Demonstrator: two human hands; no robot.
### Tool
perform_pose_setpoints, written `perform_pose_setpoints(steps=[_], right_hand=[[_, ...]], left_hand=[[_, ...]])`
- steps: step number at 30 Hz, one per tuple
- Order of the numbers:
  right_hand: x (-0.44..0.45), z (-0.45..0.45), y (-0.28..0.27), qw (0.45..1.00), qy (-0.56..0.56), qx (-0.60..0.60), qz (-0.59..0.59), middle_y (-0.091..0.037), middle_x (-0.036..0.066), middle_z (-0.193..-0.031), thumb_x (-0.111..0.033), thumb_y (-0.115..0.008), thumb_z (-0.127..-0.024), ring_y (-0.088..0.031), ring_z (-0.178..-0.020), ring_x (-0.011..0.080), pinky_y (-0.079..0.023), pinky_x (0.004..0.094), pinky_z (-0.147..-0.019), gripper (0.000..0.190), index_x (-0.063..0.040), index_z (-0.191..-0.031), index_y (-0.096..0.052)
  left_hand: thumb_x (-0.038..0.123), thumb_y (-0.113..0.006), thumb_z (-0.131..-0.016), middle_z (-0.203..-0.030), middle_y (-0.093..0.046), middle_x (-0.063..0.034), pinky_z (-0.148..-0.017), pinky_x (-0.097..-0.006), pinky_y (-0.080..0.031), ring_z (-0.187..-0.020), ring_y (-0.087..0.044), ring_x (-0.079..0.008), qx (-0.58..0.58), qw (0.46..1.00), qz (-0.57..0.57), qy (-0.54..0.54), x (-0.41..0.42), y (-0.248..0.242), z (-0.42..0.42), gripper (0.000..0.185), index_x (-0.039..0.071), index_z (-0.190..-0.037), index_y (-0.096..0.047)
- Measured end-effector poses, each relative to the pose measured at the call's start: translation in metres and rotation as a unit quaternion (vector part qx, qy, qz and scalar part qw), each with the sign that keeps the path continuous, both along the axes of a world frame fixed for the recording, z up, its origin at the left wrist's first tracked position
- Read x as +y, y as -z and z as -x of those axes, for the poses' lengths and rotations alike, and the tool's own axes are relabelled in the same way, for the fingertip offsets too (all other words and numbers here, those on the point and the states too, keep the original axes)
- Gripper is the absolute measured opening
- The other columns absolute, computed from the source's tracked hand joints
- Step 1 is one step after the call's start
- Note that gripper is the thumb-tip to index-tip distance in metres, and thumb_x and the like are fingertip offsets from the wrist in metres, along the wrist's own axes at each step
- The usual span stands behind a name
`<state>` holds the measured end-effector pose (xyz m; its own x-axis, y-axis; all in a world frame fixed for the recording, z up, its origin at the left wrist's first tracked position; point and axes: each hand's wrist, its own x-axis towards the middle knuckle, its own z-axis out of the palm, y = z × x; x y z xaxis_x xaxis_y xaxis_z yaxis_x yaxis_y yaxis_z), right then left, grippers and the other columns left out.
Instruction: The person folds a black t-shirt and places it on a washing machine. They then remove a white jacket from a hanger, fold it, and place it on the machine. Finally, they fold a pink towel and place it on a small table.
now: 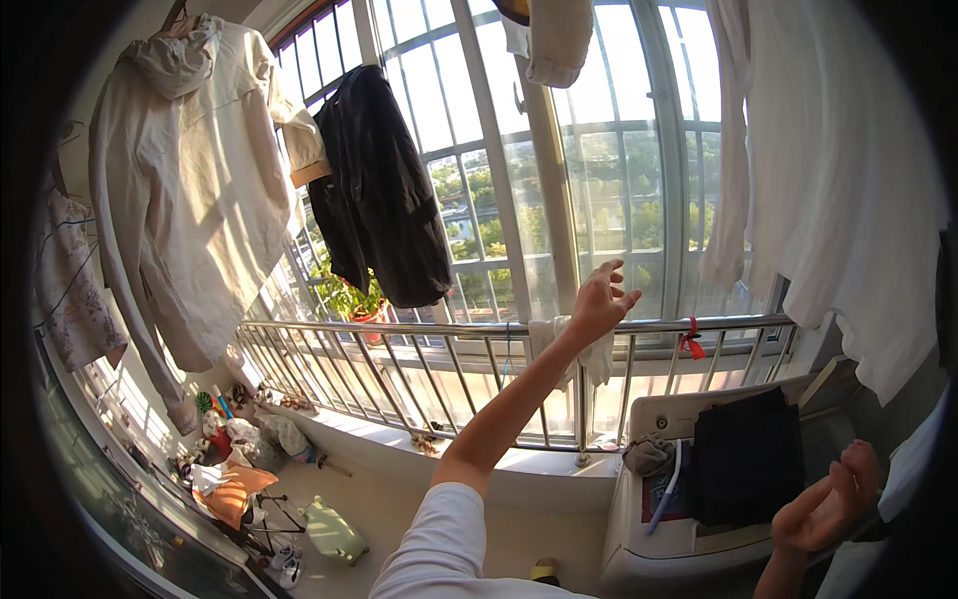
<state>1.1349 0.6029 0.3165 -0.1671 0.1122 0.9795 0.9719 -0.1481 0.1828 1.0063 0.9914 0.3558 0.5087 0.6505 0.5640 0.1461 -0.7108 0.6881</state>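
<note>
My left hand (603, 301) reaches forward at the height of the steel railing (449, 328), fingers apart and holding nothing. Behind its wrist, a small white cloth (596, 361) hangs over the rail. My right hand (827, 500) is raised palm up at the lower right, fingers loosely curled with nothing seen in them. It is nearest to a folded black garment (748, 457) lying on a white washing machine (625, 550). Beside that garment are a crumpled grey cloth (648, 455) and a pale curved plastic stick (668, 490).
Overhead hang a beige hooded jacket (202, 187), black trousers (385, 187) and a long white garment (838, 150). A green wheeled case (333, 530), white shoes (290, 570) and a folding stool with an orange cloth (236, 490) stand at the lower left. Barred windows (621, 187) face me.
</note>
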Motion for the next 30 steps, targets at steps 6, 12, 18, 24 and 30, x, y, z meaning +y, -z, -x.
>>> perform_pose_setpoints(steps=[6,12,18,24,30], right_hand=[[0.079,0.047,-0.016,0.931,-0.321,0.141,0.097,-0.047,0.012,-0.092,0.005,-0.042,-0.083,-0.046,-0.078,0.02,-0.037,0.0322,-0.065,0.017,-0.004,-0.097,-0.048],[0.147,0.109,-0.02,0.844,-0.478,0.191,0.147,-0.053,0.009,-0.075,0.011,-0.047,-0.079,-0.049,-0.063,0.0175,-0.038,0.0265,-0.058,0.015,-0.001,-0.084,-0.053],[0.217,0.191,-0.002,0.685,-0.622,0.294,0.24,-0.058,0.008,-0.071,0.012,-0.047,-0.081,-0.055,-0.06,0.0117,-0.043,0.0225,-0.056,0.014,0.002,-0.082,-0.056],[0.283,0.279,0.0,0.557,-0.688,0.307,0.351,-0.057,0.003,-0.066,0.011,-0.048,-0.083,-0.056,-0.058,0.0084,-0.045,0.0223,-0.055,0.015,0.001,-0.085,-0.059],[0.334,0.371,-0.034,0.487,-0.762,0.268,0.333,-0.062,0.004,-0.072,0.006,-0.049,-0.085,-0.06,-0.063,0.0078,-0.047,0.0207,-0.057,0.013,0.001,-0.091,-0.059]], left_hand=[[0.015,-0.065,-0.088,-0.111,-0.061,-0.0111,-0.082,-0.0324,-0.053,-0.095,-0.063,-0.0184,-0.132,0.985,-0.097,-0.047,-0.065,-0.034,0.116,0.037,0.005,-0.122,-0.054],[0.007,-0.06,-0.089,-0.113,-0.059,-0.0093,-0.085,-0.0315,-0.051,-0.097,-0.062,-0.016,-0.188,0.895,-0.324,-0.244,-0.082,-0.068,0.25,0.029,0.003,-0.118,-0.055],[0.034,-0.072,-0.084,-0.105,-0.06,-0.0133,-0.077,-0.0295,-0.052,-0.093,-0.058,-0.0157,-0.368,0.869,-0.014,-0.332,-0.047,-0.061,0.429,0.06,-0.009,-0.12,-0.049],[0.04,-0.061,-0.09,-0.14,-0.038,-0.016,-0.107,-0.046,-0.036,-0.132,-0.035,-0.0279,-0.452,0.846,-0.116,-0.259,-0.004,-0.032,0.549,0.075,-0.004,-0.14,-0.026],[0.024,-0.061,-0.093,-0.13,-0.052,-0.0123,-0.1,-0.0326,-0.038,-0.116,-0.05,-0.0214,-0.36,0.747,-0.344,-0.441,0.006,-0.037,0.503,0.048,-0.005,-0.129,-0.047]])
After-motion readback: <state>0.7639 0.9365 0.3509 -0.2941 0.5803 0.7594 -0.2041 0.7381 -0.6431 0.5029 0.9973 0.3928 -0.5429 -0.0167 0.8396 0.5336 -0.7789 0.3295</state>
